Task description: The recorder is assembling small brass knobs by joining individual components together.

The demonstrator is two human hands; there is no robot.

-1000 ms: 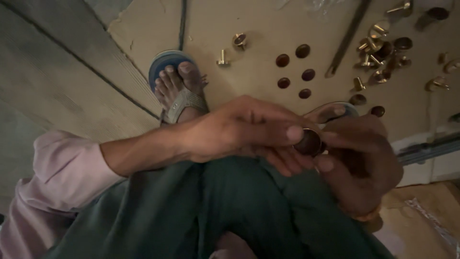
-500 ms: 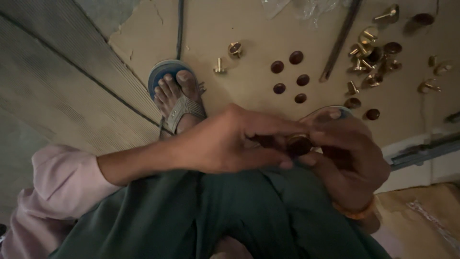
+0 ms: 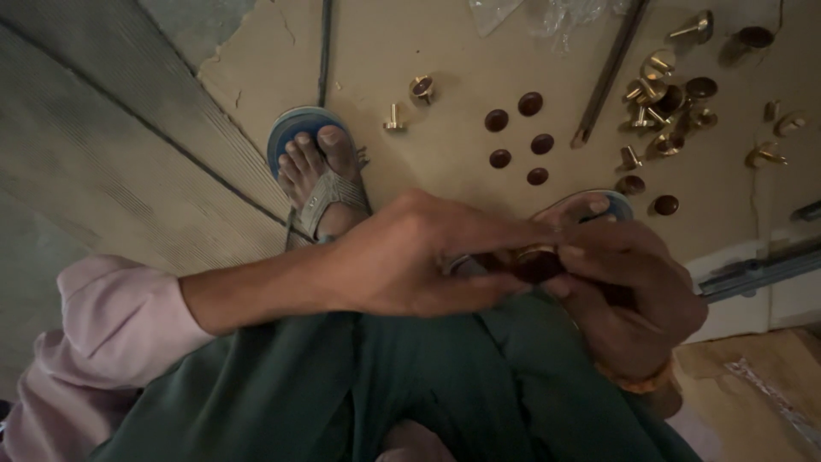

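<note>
Head view, looking straight down over the knees. Left hand comes in from the pink sleeve, fingers curled in, tips pinched on a small round brass fitting with a dark face. Right hand meets it from the other side, thumb and forefinger closed on the same fitting, other fingers folded under; orange band at that wrist. So both hands grip the one part, held above the dark green trousers, just in front of the knees. Can't tell whether the fitting is one piece or two pressed together, since the fingers cover most of it. Taking the fitting as reference: five dark round caps lie on the board well beyond it, loose cluster, not touching each other. Beyond and to the right of the fitting, a heap of brass parts, some stacked, with a few strays further right. Two single brass pieces sit beyond and left of it. A long dark rod runs diagonally between caps and heap. Left of the fitting, a sandalled foot on the board edge; second sandal toe just beyond the right hand.
</note>
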